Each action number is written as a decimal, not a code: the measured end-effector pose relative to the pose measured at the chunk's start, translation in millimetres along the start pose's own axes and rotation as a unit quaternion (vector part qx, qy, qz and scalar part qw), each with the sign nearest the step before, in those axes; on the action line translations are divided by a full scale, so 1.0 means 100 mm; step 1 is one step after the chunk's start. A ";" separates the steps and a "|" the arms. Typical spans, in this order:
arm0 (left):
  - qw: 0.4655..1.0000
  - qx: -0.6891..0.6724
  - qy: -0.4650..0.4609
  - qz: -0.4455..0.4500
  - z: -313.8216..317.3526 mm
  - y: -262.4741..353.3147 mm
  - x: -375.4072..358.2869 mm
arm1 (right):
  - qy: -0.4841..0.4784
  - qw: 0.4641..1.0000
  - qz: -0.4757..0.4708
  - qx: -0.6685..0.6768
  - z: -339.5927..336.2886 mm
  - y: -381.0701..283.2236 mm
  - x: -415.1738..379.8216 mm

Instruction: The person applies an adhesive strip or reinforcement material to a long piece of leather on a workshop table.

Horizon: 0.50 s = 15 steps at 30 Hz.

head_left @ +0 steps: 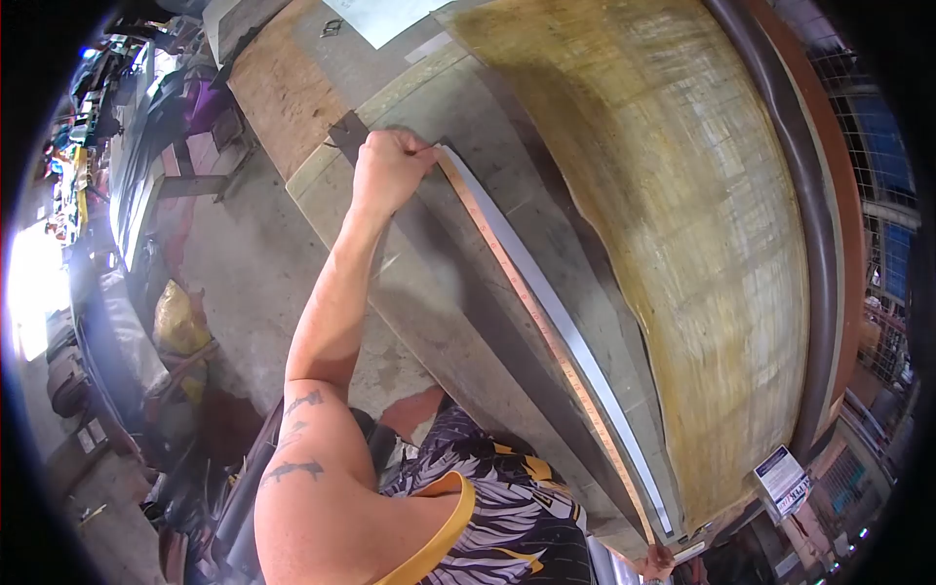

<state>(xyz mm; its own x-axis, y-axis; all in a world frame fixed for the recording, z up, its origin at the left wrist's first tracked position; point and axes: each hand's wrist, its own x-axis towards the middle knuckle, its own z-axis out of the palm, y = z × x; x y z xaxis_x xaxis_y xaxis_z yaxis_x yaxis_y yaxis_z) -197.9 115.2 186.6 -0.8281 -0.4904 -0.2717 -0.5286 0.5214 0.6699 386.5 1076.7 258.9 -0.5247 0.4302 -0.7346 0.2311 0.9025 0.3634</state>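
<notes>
My left hand is closed in a pinch on the upper end of a long orange measuring tape. The tape runs down to the right, stretched along a narrow white strip. At the tape's lower end, near the bottom edge of the view, my right hand holds it, partly cut off and small. A dark brown strip of material lies beside the tape on the worktable.
A large yellowish translucent sheet covers the table's right part, with a dark roll along its far edge. A small printed box is at lower right. A yellow bag stands on the floor at left.
</notes>
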 end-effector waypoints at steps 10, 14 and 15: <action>1.000 -0.022 0.002 -0.017 0.06 -0.06 0.05 | -0.069 0.728 0.057 0.679 -0.34 -0.11 -0.01; 0.999 -0.011 -0.006 -0.031 0.05 -0.02 0.07 | -0.022 0.968 -0.098 0.228 -0.35 -0.05 0.09; 0.999 -0.012 -0.006 -0.031 0.05 -0.02 0.07 | -0.003 0.986 -0.133 0.101 -0.35 -0.05 0.11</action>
<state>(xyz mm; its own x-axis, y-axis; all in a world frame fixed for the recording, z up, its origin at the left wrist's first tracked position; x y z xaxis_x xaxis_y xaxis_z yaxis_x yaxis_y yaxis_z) -204.0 114.3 179.5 -0.7966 -0.5123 -0.3208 -0.5738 0.4741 0.6679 351.1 1076.4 269.4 -0.5850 0.1764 -0.7916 0.2437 0.9692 0.0358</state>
